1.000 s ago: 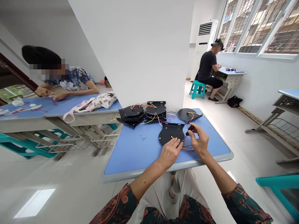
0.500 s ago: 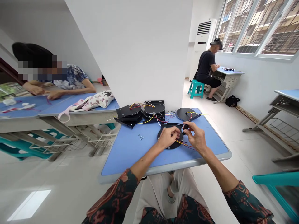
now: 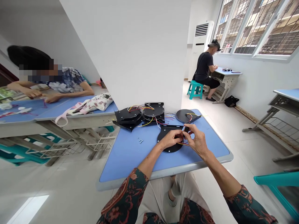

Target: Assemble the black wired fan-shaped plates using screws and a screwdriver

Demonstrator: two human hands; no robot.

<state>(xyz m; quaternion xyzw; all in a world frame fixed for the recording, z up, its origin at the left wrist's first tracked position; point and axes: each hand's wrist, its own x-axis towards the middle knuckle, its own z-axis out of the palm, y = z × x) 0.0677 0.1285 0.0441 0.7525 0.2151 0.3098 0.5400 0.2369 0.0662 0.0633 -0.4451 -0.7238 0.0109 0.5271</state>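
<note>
A flat black plate (image 3: 167, 147) with a round lower end lies on the blue desk (image 3: 130, 155) in front of me. My left hand (image 3: 170, 138) rests on the plate, its fingers pinched on the thin red and yellow wires (image 3: 182, 143) that run off it. My right hand (image 3: 197, 140) is closed on a small black part (image 3: 186, 129) at the wires' end, right beside the left fingers. Both hands meet over the plate's right edge.
More black round plates with coloured wires (image 3: 140, 115) are heaped at the desk's far side, another (image 3: 184, 115) lies to the right. Small screws (image 3: 140, 141) lie left of my hands. A person (image 3: 46, 81) works at the left desk, another person (image 3: 205, 70) sits by the window.
My left hand has stayed on the plate and closed in on the wires, meeting my right hand. The view has shifted a little.
</note>
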